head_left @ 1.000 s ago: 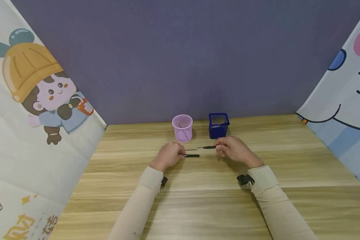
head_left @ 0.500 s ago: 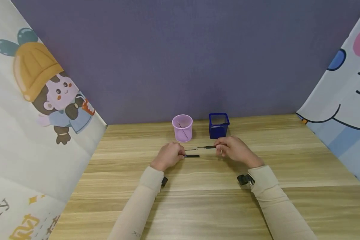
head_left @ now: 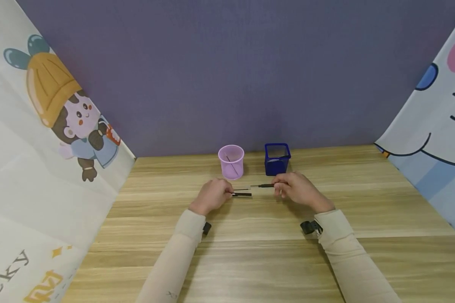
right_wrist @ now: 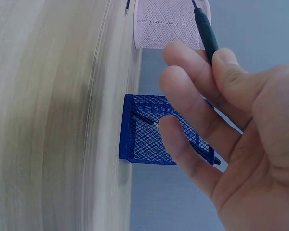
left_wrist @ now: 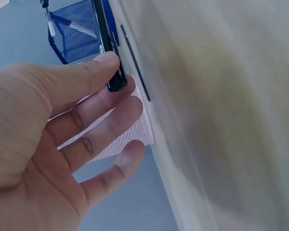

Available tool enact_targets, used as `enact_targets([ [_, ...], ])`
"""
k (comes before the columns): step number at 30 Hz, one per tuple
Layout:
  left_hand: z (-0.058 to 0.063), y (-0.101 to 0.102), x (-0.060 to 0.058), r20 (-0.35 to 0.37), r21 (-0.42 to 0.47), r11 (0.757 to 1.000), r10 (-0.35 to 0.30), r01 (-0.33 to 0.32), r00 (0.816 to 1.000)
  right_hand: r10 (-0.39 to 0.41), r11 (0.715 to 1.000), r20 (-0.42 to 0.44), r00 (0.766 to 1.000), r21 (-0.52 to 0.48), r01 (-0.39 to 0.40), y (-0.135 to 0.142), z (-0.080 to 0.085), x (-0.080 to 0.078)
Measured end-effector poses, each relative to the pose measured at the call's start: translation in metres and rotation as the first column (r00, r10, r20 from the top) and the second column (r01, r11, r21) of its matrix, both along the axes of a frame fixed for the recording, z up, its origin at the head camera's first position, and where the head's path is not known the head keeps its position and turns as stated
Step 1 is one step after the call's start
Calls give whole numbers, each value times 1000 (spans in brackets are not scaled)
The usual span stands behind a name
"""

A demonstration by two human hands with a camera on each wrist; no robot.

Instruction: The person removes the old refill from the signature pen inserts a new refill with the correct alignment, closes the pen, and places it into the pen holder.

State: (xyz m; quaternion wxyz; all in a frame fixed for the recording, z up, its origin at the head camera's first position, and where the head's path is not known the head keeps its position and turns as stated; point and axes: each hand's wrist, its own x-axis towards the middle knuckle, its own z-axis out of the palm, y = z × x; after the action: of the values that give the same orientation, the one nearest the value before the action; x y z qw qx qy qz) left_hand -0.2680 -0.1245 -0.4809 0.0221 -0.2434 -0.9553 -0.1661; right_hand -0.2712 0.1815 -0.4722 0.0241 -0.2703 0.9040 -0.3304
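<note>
In the head view my left hand (head_left: 212,195) pinches a black pen barrel (head_left: 242,194) between thumb and fingertips; its clip shows in the left wrist view. The other left fingers are loosely bent. My right hand (head_left: 297,191) pinches a dark pen-like piece (right_wrist: 206,33) with a thin rod sticking out of its end, aimed left. On the table between the hands lies a thin dark pen refill (head_left: 241,189), just beyond the barrel. The barrel and the right-hand piece are apart.
Behind the hands stand a pink mesh cup (head_left: 226,171) with a thin dark stick inside and a blue mesh holder (head_left: 276,169) containing dark pens. A purple-grey wall (head_left: 227,75) closes the back of the wooden table (head_left: 258,261). Printed cloths hang at both sides.
The pen barrel in my left hand has tilted and shifted slightly away from me, so its clip now shows. My right hand is almost still. The left printed cloth has swung to the right.
</note>
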Motion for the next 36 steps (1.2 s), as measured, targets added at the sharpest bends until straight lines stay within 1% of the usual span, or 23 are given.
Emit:
enact_targets([
  [4, 4, -3, -1, -14, 28, 1000, 3, -3, 1000, 2, 1000, -7, 1000, 5, -2, 1, 1, 0],
  [13, 11, -6, -5, -20, 66, 997, 31, -30, 999, 13, 1000, -28, 1000, 8, -13, 7, 3, -6],
  [20, 18, -5, -6, -31, 64, 997, 47, -45, 998, 13, 1000, -9, 1000, 3, -13, 11, 4, -11],
  [27, 19, -4, -10, -48, 78, 996, 56, -52, 997, 10, 1000, -4, 1000, -6, -10, 14, 5, -15],
  [36, 18, -4, -14, -69, 100, 993, 62, -55, 996, 15, 1000, -26, 1000, -16, -16, 17, 7, -22],
])
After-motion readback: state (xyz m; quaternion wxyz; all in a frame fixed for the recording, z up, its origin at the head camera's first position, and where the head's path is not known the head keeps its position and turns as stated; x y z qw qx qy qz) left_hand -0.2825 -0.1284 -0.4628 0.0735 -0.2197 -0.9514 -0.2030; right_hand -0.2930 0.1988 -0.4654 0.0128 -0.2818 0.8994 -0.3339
